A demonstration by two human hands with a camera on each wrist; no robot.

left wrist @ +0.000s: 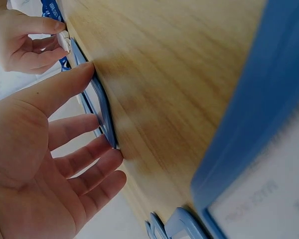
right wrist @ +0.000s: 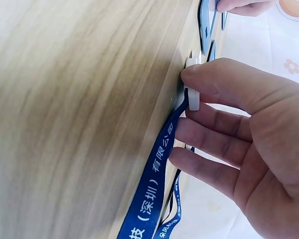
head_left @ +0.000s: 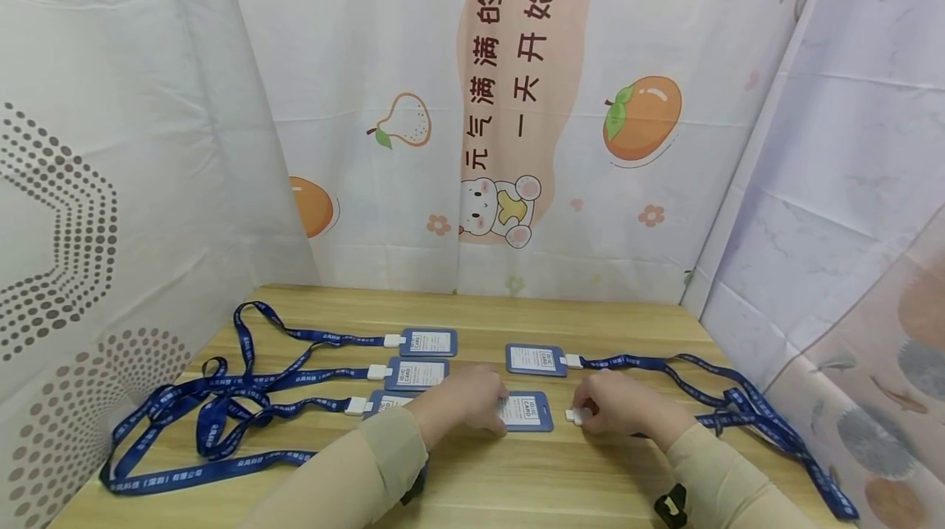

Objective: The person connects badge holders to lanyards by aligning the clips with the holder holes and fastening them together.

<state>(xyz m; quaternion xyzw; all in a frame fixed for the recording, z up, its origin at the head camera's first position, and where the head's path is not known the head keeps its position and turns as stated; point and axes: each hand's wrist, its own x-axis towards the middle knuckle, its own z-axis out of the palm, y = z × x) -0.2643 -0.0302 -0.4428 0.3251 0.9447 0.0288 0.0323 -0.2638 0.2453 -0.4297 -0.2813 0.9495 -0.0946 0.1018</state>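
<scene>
My left hand (head_left: 468,399) holds a blue ID card holder (head_left: 545,412) by its left end, low over the wooden table. In the left wrist view, the thumb (left wrist: 84,74) lies at one edge of that holder (left wrist: 105,112) and the fingertips at the other. My right hand (head_left: 616,403) pinches the white plastic clip (right wrist: 193,92) of a dark blue printed lanyard (right wrist: 152,186) between thumb and forefinger. The clip sits just right of the holder's slotted end, with a small gap between them. The lanyard's strap runs under the right hand toward the table's right side.
Three holders with lanyards lie at left: a back one (head_left: 443,342), a middle one (head_left: 435,373) and a front one (head_left: 387,400) partly behind the left hand. Another holder (head_left: 524,358) with its lanyard (head_left: 627,362) lies behind the hands. Printed curtains (head_left: 413,209) enclose the wooden table (head_left: 531,480).
</scene>
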